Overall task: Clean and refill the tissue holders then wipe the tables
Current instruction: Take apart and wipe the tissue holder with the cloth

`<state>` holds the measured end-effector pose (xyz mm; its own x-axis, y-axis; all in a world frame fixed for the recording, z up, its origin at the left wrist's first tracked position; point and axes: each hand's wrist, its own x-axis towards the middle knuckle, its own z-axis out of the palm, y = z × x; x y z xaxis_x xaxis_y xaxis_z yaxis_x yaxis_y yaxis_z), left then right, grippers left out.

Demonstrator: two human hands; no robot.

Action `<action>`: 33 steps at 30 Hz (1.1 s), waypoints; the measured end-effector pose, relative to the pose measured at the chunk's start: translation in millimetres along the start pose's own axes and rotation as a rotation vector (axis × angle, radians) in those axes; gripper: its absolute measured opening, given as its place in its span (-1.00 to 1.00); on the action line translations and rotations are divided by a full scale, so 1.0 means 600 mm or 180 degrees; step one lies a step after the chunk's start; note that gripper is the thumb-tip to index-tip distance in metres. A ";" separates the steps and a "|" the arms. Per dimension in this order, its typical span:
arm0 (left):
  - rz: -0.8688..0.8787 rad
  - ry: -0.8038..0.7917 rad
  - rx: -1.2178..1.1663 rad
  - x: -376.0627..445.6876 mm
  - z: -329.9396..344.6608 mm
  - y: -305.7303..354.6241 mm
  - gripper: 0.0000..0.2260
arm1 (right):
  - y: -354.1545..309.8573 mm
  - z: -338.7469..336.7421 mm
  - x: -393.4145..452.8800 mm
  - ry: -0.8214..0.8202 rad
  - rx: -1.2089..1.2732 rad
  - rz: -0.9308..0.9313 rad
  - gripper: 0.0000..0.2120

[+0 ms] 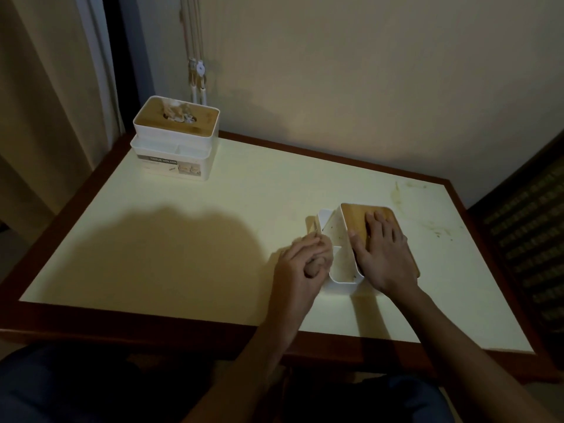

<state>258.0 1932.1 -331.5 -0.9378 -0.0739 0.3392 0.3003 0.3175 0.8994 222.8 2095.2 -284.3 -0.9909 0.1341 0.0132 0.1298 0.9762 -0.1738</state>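
On the cream bench (pixel 183 239), your right hand (pixel 381 254) lies flat on the near-right tissue holder (pixel 341 239) lid — your left hand (pixel 300 264) curls beside its tray, contents unclear; another holder (pixel 175 138) sits far left.

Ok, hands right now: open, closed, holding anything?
Left hand: fingers curled at the near tissue holder; whether it holds anything cannot be told.
Right hand: open, flat on its wooden lid.

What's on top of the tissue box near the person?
The right hand rests flat on the near tissue holder's wooden lid, covering the lid's middle, so any slot or tissue there is hidden. The left hand is curled beside its front compartment.
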 end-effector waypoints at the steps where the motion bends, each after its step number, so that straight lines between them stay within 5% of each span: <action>1: 0.0043 -0.0027 0.0119 -0.011 0.004 -0.003 -0.67 | 0.000 0.000 0.000 -0.0005 -0.0007 -0.0001 -0.36; 7: 0.0470 -0.0335 0.0057 -0.079 0.012 -0.010 -0.64 | 0.001 0.001 0.002 -0.0003 -0.0017 -0.0033 -0.37; 13: -0.0704 0.0007 -0.0753 0.024 0.008 -0.001 -0.76 | -0.001 -0.003 0.001 -0.0034 0.0042 0.0022 -0.37; 24: -0.1166 -0.1297 -0.0576 0.214 0.021 -0.082 -0.87 | 0.002 0.003 0.003 -0.0018 -0.0043 -0.0002 -0.27; 33: -0.1094 -0.0419 -0.0446 0.053 0.004 -0.014 -0.88 | 0.004 0.006 0.004 0.0061 -0.0053 -0.0003 -0.25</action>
<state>224.9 1929.5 -329.1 -0.9994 -0.0286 -0.0185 -0.0229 0.1626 0.9864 220.3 2097.1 -288.0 -0.9901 0.1363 0.0323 0.1297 0.9790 -0.1573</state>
